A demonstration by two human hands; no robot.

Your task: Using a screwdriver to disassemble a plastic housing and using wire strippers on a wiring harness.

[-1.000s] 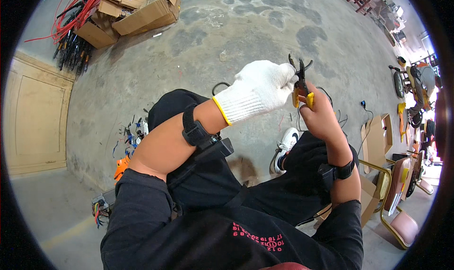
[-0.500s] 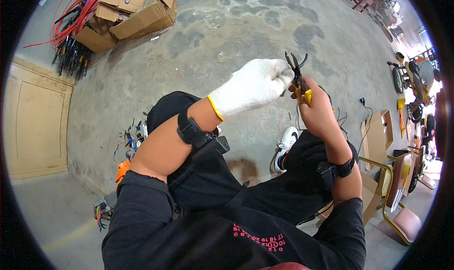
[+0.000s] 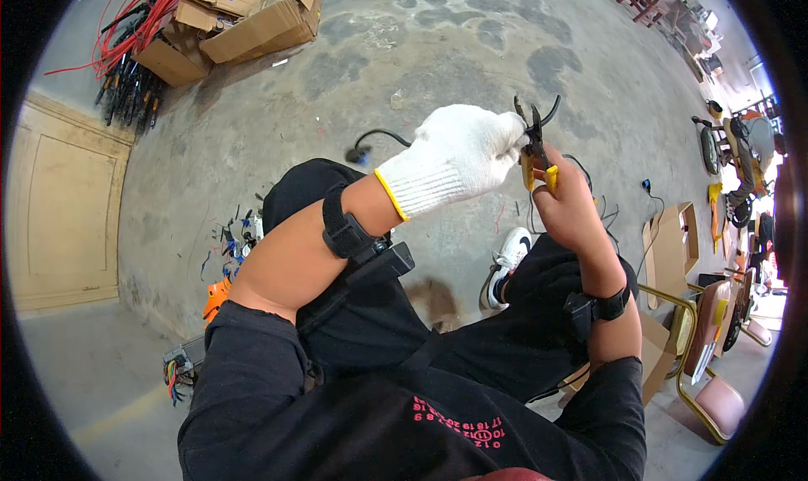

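Note:
My left hand (image 3: 463, 148), in a white knit glove with a yellow cuff edge, is closed around a black cable (image 3: 385, 132). One part of the cable curves out left of the glove to a dark plug-like end (image 3: 357, 155). Its other end sticks up past the jaws of a pair of pliers (image 3: 536, 136) with dark metal jaws and yellow handles. My bare right hand (image 3: 562, 191) grips the pliers by the handles, close against the gloved fingertips. The jaws point away from me, slightly apart at the tips; their exact contact with the cable is too small to tell.
Cardboard boxes (image 3: 265, 31) stand at the far left beside red cables (image 3: 156, 10) and a pile of black cords (image 3: 130, 92). Small scraps (image 3: 240, 237) lie by my left leg. At right are an open carton (image 3: 673, 241) and a metal-framed chair (image 3: 722, 401).
The cable with its plug-like end has come into view left of my gloved hand. Its other end reaches farther past the pliers, whose handles have spread a little.

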